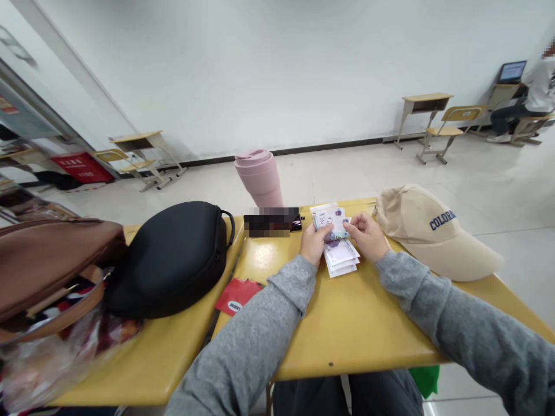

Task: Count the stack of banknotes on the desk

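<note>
My left hand [313,242] and my right hand [367,236] meet over a stack of paper notes [340,257] on the yellow desk [359,329]. The left hand grips the stack's left side, its thumb on top. With pinched fingers the right hand holds the upper notes, which are lifted and bent up at the far end. Both arms wear grey sleeves.
A beige cap [433,231] lies right of my hands, a pink tumbler [260,178] and a dark flat object [271,222] behind them. A black case [171,260], brown bag [47,266] and red packet [237,296] sit left. Another person sits at a far desk [531,92].
</note>
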The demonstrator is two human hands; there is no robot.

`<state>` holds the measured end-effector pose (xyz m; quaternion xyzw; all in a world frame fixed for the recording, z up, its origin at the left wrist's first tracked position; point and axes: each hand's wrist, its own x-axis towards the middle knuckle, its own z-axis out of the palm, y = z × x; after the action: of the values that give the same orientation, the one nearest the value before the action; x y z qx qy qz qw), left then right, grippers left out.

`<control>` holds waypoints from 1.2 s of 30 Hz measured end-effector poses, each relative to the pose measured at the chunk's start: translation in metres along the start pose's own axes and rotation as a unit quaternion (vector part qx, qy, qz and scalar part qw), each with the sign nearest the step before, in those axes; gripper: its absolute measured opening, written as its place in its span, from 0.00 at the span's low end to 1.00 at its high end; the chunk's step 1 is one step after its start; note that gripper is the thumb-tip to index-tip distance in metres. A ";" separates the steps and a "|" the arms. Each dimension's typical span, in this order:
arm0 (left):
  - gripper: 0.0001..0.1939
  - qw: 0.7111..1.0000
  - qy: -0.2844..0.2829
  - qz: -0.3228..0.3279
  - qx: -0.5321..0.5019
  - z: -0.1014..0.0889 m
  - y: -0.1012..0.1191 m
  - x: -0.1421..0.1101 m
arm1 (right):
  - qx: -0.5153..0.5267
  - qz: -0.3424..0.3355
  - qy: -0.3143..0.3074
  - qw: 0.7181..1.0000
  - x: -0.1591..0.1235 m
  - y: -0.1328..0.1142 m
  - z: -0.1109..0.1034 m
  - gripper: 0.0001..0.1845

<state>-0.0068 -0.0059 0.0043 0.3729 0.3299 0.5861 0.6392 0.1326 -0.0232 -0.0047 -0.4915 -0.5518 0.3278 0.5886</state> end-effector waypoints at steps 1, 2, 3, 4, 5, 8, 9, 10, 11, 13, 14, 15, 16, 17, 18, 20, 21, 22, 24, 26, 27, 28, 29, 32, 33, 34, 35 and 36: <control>0.17 1.000 0.000 -0.001 0.001 0.000 0.000 0.000 | 0.007 0.005 0.003 1.000 0.001 0.001 0.001 0.18; 0.17 1.000 0.000 -0.002 0.004 0.000 0.000 0.000 | 0.013 0.010 0.006 1.000 0.001 0.002 0.001 0.19; 0.17 1.000 -0.001 -0.002 0.007 0.000 0.000 0.000 | 0.018 0.013 0.007 1.000 0.001 0.002 0.001 0.19; 0.16 1.000 -0.002 -0.002 0.009 0.000 0.000 0.000 | 0.020 0.015 0.006 1.000 0.001 0.002 0.002 0.19; 0.16 1.000 -0.003 -0.003 0.011 0.000 0.000 0.000 | 0.021 0.014 0.004 1.000 0.001 0.002 0.002 0.19; 0.16 1.000 -0.003 -0.001 0.012 0.000 0.000 -0.001 | 0.014 0.001 -0.011 1.000 -0.001 -0.001 0.001 0.17; 0.17 1.000 -0.002 -0.001 0.010 0.000 0.000 -0.001 | 0.012 -0.004 -0.016 1.000 -0.001 -0.002 0.001 0.17; 0.17 1.000 0.001 0.000 0.009 0.000 -0.001 0.000 | 0.011 -0.009 -0.020 1.000 -0.001 -0.003 0.000 0.17; 0.17 1.000 0.005 0.000 0.006 -0.001 -0.001 0.000 | 0.011 -0.012 -0.022 1.000 -0.002 -0.003 0.000 0.17; 0.17 1.000 0.013 0.001 -0.004 -0.001 -0.002 0.001 | 0.013 -0.016 -0.022 1.000 -0.002 -0.004 0.000 0.17; 0.18 1.000 0.017 0.003 -0.008 -0.002 -0.002 0.002 | 0.015 -0.019 -0.022 0.999 -0.002 -0.004 0.000 0.17; 0.18 1.000 0.020 0.005 -0.011 -0.002 -0.002 0.002 | 0.016 -0.023 -0.024 0.999 -0.002 -0.005 0.000 0.17; 0.18 1.000 0.022 0.008 -0.012 -0.002 -0.002 0.002 | 0.019 -0.027 -0.026 0.999 -0.002 -0.005 0.000 0.17; 0.18 1.000 0.024 0.011 -0.010 -0.002 -0.002 0.002 | 0.023 -0.032 -0.029 0.999 -0.003 -0.005 0.000 0.16; 0.18 1.000 0.026 0.014 -0.008 -0.002 -0.001 0.002 | 0.028 -0.036 -0.034 0.998 -0.003 -0.005 0.000 0.16; 0.18 0.999 0.031 0.021 -0.004 -0.002 -0.001 0.002 | 0.040 -0.040 -0.042 0.998 -0.004 -0.006 0.000 0.15; 0.18 0.999 0.034 0.023 -0.002 -0.002 0.000 0.002 | 0.046 -0.040 -0.046 0.997 -0.004 -0.006 0.000 0.15; 0.18 0.999 0.035 0.024 0.001 -0.002 -0.001 0.002 | 0.052 -0.040 -0.049 0.997 -0.004 -0.006 0.000 0.15; 0.19 0.999 0.036 0.026 0.005 -0.002 -0.001 0.003 | 0.064 -0.038 -0.056 0.996 -0.005 -0.007 0.000 0.15; 0.20 0.999 0.035 0.027 0.006 -0.003 -0.002 0.003 | 0.077 -0.034 -0.063 0.994 -0.005 -0.008 0.000 0.15; 0.20 0.999 0.034 0.027 0.007 -0.004 -0.003 0.004 | 0.083 -0.031 -0.066 0.994 -0.006 -0.008 0.001 0.15; 0.20 0.999 0.032 0.027 0.007 -0.004 -0.003 0.004 | 0.088 -0.028 -0.069 0.993 -0.006 -0.008 0.001 0.15; 0.20 0.999 0.029 0.026 0.008 -0.004 -0.003 0.004 | 0.093 -0.026 -0.071 0.993 -0.006 -0.009 0.001 0.15; 0.19 1.000 0.019 0.024 0.005 -0.005 -0.004 0.004 | 0.107 -0.019 -0.074 0.991 -0.006 -0.009 0.002 0.14; 0.19 1.000 0.017 0.023 0.003 -0.004 -0.004 0.004 | 0.111 -0.018 -0.075 0.991 -0.006 -0.009 0.003 0.13; 0.19 1.000 0.015 0.023 0.000 -0.004 -0.004 0.004 | 0.114 -0.016 -0.075 0.990 -0.006 -0.009 0.003 0.13; 0.19 1.000 0.014 0.022 -0.002 -0.004 -0.003 0.004 | 0.116 -0.015 -0.076 0.990 -0.006 -0.008 0.003 0.13; 0.19 1.000 0.014 0.022 -0.003 -0.004 -0.003 0.004 | 0.118 -0.014 -0.076 0.990 -0.006 -0.008 0.004 0.14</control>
<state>-0.0078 -0.0021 -0.0001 0.3699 0.3286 0.6066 0.6223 0.1269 -0.0303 0.0006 -0.3847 -0.5595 0.4188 0.6029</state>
